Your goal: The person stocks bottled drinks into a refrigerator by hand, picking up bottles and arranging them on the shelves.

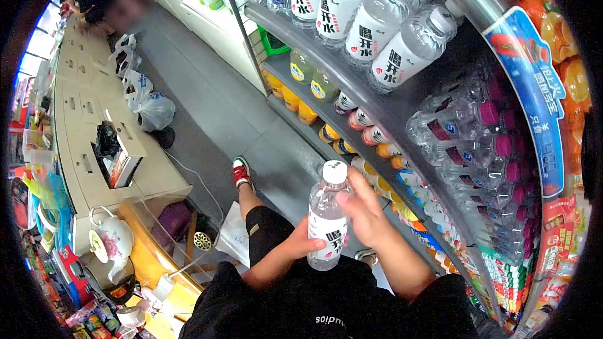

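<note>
A clear plastic water bottle point(328, 220) with a white cap and a white label in black characters stands nearly upright in front of my body. My left hand point(301, 243) is wrapped round its lower part, thumb across the label. Higher up, my right hand point(359, 207) grips the same bottle near its shoulder, with the thumb on the front. The cap is on. Several matching water bottles point(377, 22) stand on the upper shelf, ahead and to the right.
Bottles with magenta caps point(502, 144) lie on the shelf at right, and rows of drinks fill the lower shelves. Left are drawer cabinets point(78, 107), one drawer point(122, 150) pulled out, plastic bags point(154, 110) on the floor and a floral teapot point(116, 238). Another person point(103, 0) is at the far left.
</note>
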`<move>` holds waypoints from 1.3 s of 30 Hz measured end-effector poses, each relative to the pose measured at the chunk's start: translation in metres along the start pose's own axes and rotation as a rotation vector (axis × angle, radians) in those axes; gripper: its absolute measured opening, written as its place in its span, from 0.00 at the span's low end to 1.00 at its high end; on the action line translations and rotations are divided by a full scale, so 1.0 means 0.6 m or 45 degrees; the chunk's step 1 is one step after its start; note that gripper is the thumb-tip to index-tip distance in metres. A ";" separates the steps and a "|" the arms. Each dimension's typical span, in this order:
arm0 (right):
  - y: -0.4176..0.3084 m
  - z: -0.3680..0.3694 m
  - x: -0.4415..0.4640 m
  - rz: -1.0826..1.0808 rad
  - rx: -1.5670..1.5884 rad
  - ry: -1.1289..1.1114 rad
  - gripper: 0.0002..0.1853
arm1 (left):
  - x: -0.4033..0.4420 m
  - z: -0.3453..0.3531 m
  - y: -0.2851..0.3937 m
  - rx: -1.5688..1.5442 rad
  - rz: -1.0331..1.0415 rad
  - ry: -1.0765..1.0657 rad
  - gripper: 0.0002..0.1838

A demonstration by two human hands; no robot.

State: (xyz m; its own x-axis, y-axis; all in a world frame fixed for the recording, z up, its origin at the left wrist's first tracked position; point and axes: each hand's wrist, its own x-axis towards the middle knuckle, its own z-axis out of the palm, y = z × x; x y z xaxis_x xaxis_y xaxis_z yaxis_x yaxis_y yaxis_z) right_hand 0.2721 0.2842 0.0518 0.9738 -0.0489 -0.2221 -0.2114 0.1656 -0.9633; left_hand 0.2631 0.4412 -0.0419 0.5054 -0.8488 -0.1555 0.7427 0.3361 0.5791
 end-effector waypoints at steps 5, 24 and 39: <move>-0.002 -0.023 0.022 0.053 0.096 0.042 0.21 | -0.004 -0.007 -0.020 -0.266 -0.084 -0.089 0.40; -0.091 -0.068 0.169 -1.348 -0.994 1.213 0.32 | -0.028 -0.027 -0.040 -0.180 -0.105 -0.036 0.42; -0.051 -0.018 0.224 -0.844 -1.129 0.619 0.44 | -0.042 -0.089 -0.076 -0.335 -0.125 0.075 0.41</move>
State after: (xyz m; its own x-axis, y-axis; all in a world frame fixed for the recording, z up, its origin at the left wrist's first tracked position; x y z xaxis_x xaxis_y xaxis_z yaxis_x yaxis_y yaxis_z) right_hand 0.4086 0.2621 0.0495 0.8218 -0.2651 0.5043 0.1476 -0.7560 -0.6378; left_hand 0.2398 0.4687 -0.1071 0.4443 -0.8599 -0.2511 0.8740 0.3545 0.3324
